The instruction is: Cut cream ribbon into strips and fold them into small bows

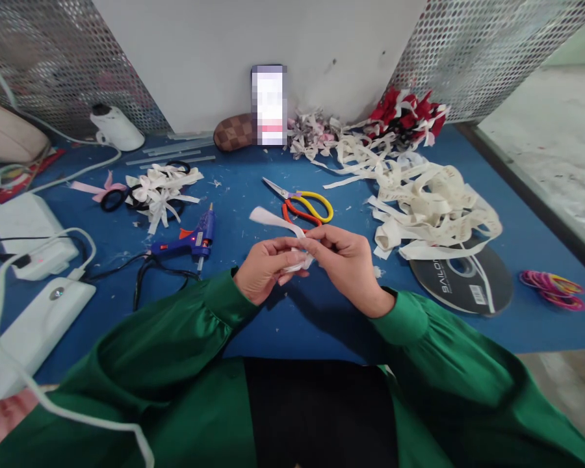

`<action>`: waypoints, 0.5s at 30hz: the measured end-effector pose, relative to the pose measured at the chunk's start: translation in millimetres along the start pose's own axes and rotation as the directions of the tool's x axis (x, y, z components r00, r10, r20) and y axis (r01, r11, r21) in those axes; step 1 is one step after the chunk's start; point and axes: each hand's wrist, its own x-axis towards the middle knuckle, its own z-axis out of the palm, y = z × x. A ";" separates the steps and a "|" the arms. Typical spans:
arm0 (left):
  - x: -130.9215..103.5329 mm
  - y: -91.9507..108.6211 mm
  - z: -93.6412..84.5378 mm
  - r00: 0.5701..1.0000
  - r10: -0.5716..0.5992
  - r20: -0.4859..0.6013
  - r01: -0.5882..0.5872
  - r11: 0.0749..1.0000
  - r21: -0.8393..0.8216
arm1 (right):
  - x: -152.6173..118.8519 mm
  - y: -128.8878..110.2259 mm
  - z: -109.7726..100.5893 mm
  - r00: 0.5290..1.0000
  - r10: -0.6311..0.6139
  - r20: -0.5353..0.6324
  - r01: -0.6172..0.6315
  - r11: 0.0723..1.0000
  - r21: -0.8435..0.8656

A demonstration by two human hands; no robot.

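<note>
Both hands meet above the blue table, pinching one white ribbon [272,218] whose loose tail points up and to the left. My left hand [268,263] is closed round the folded lower part of it. With thumb and forefinger pressed together, my right hand [344,260] grips the ribbon from the right. The folds between the fingers are mostly hidden. Just beyond the hands lie scissors [305,201] with red and yellow handles. A blue glue gun [188,242] rests to the left of my left hand, its nozzle pointing up.
White bows with black hair ties [160,188] lie at the back left. A heap of cream ribbon [433,201] covers part of a black spool [463,283] at right, near coloured elastic bands [553,289]. A phone [269,104] leans at the back. White cables and a power bank [39,331] occupy the left.
</note>
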 end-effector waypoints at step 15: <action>-0.6 -6.0 2.0 0.993 0.099 -0.064 -0.092 0.989 0.115 | -1.0 -1.2 1.5 0.996 -0.034 0.084 0.026 0.996 0.090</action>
